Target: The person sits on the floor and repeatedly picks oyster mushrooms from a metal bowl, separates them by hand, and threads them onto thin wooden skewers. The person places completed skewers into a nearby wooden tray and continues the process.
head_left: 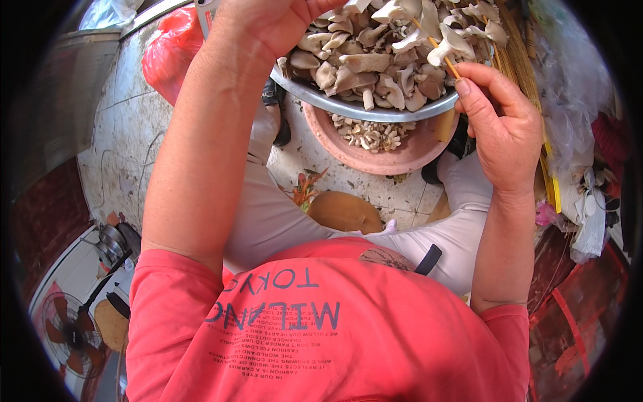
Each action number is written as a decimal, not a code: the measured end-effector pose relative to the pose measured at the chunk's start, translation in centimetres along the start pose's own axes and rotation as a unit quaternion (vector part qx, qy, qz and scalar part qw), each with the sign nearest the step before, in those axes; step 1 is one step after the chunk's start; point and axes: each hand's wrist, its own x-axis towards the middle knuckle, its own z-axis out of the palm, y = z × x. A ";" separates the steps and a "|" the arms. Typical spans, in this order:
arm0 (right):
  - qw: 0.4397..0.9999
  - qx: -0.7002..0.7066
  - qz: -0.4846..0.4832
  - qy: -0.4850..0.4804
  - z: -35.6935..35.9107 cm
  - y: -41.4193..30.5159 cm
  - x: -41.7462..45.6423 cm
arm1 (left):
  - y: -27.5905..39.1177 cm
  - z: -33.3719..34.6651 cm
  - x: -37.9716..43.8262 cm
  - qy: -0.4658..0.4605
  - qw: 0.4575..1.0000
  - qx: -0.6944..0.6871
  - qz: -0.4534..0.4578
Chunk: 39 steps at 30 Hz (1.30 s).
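Note:
My right hand (497, 115) pinches the lower end of a thin wooden skewer (450, 67) between thumb and fingers. An oyster mushroom piece (452, 47) lies against or on the skewer; I cannot tell whether it is pierced. Behind it, a large metal basin (346, 107) is heaped with grey-brown oyster mushrooms (364, 63). My left hand (266, 25) is at the top edge, left of the heap, its fingers partly cut off by the frame; whether it holds anything is hidden. Under the metal basin stands a pink plastic basin (392, 163) with small pale mushroom pieces (371, 135).
A red plastic bag (173, 50) stands on the tiled floor at left. Long wooden strips (522, 55) and clear plastic sheeting (572, 100) lie at right. A round brown object (344, 211) sits between my legs. An electric fan (75, 334) and metal pots (110, 243) are at lower left.

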 end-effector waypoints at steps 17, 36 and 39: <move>0.999 0.031 0.009 -0.025 -0.1 0.2 -0.1 | 0.3 0.4 -0.6 0.064 0.998 -0.022 0.016; 1.000 0.016 0.022 -0.009 -0.4 -0.2 0.2 | 1.1 0.6 -0.2 0.097 0.993 0.067 0.029; 1.000 0.017 0.022 -0.006 -0.4 -0.1 0.1 | 1.2 0.8 -0.5 0.093 0.994 0.059 0.011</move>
